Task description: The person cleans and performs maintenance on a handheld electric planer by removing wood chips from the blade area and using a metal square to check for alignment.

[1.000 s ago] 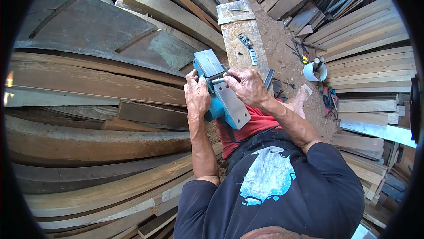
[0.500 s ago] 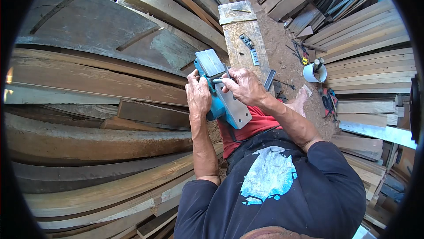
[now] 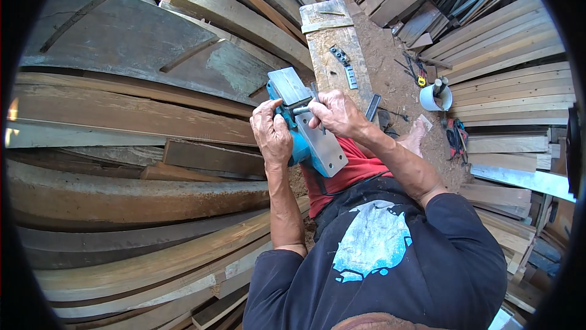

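Observation:
An electric planer point(image 3: 325, 147) with a teal body rests over my lap, its flat metal sole facing up. My left hand point(image 3: 271, 131) is wrapped round its side, thumb and fingers near the blade opening. A small grey metal wrench point(image 3: 300, 110) reaches across that opening, and my right hand point(image 3: 337, 115) pinches it; its far tip is too small to make out. On the worn wooden plank point(image 3: 334, 25) beyond lie a dark metal part with holes point(image 3: 339, 55) and a small light metal piece point(image 3: 351, 77).
Long boards point(image 3: 134, 110) are stacked close along my left, and more planks point(image 3: 513, 92) on the right. A white bucket point(image 3: 434, 99) holding tools, a yellow tape measure point(image 3: 422, 81) and a red-and-black tool point(image 3: 456, 137) stand on the sawdust-strewn floor point(image 3: 390, 55).
My left hand has shifted slightly left along the planer. My right hand has turned a little, with the wrench still across the blade opening. The planer stays nearly in place.

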A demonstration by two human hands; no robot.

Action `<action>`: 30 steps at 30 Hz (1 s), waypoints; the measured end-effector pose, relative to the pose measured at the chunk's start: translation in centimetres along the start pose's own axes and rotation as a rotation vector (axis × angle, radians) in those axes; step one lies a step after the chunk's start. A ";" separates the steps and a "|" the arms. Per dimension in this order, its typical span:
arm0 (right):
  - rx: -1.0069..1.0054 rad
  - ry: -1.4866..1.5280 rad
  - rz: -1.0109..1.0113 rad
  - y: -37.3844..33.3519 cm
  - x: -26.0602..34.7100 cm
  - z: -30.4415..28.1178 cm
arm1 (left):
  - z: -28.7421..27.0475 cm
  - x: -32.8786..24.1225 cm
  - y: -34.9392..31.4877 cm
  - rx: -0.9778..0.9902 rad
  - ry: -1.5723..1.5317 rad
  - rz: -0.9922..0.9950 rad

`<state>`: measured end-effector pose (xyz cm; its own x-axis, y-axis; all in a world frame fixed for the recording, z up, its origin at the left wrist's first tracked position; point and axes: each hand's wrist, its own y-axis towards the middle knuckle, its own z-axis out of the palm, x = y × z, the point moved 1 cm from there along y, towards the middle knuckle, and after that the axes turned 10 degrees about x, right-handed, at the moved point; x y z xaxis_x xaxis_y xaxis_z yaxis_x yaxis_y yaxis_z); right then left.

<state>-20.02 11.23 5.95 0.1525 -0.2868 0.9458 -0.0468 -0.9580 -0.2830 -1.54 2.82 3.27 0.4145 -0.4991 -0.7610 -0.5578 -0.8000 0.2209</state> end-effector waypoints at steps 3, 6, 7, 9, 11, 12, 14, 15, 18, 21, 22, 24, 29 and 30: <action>-0.010 -0.007 -0.021 -0.2 -0.3 0.1 | -0.1 0.0 -0.1 -0.016 0.013 0.030; -0.212 0.034 -0.192 -2.2 0.3 0.1 | -0.3 -0.4 -0.3 -0.034 0.042 0.026; -0.208 0.075 -0.202 -2.9 0.4 0.0 | -0.4 -0.3 -0.4 -0.029 0.038 0.027; -0.235 0.047 -0.273 -3.7 0.0 0.4 | -0.6 -0.1 -0.5 -0.019 0.023 0.022; -0.107 -0.031 -0.176 -4.6 0.0 -0.3 | -0.8 0.1 -0.5 -0.008 0.012 0.024; -0.111 -0.030 -0.175 -4.7 -0.4 -0.4 | -0.7 0.1 -0.4 0.002 0.000 0.029; -0.036 -0.078 -0.119 -4.6 -1.5 -0.2 | -0.6 -0.1 -0.1 0.010 -0.017 0.038; -0.072 -0.208 -0.190 -4.5 -1.5 -0.2 | -0.6 -0.1 -0.2 0.014 -0.030 0.042; -0.191 -0.321 -0.285 -4.1 -1.4 0.4 | -0.6 0.3 -0.2 0.016 -0.026 0.040; -0.331 -0.436 -0.451 -3.3 -1.5 1.0 | -0.6 0.5 -0.3 0.013 -0.052 0.031; -0.330 -0.435 -0.451 -3.1 -1.7 1.1 | -0.6 0.5 -0.3 0.013 -0.051 0.030; -0.246 -0.528 -0.373 -2.8 -2.0 1.3 | -0.6 0.5 -0.2 0.014 -0.043 0.034; -0.219 -0.595 -0.318 -2.6 -1.9 1.7 | -0.5 0.4 -0.2 0.012 -0.049 0.033; -0.178 -0.624 -0.231 -2.4 -1.8 1.7 | -0.6 0.5 -0.2 0.010 -0.055 0.029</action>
<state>-18.50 14.01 4.68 0.7157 -0.0731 0.6946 -0.0976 -0.9952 -0.0041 -0.84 2.57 3.21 0.3579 -0.5027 -0.7869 -0.5763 -0.7820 0.2374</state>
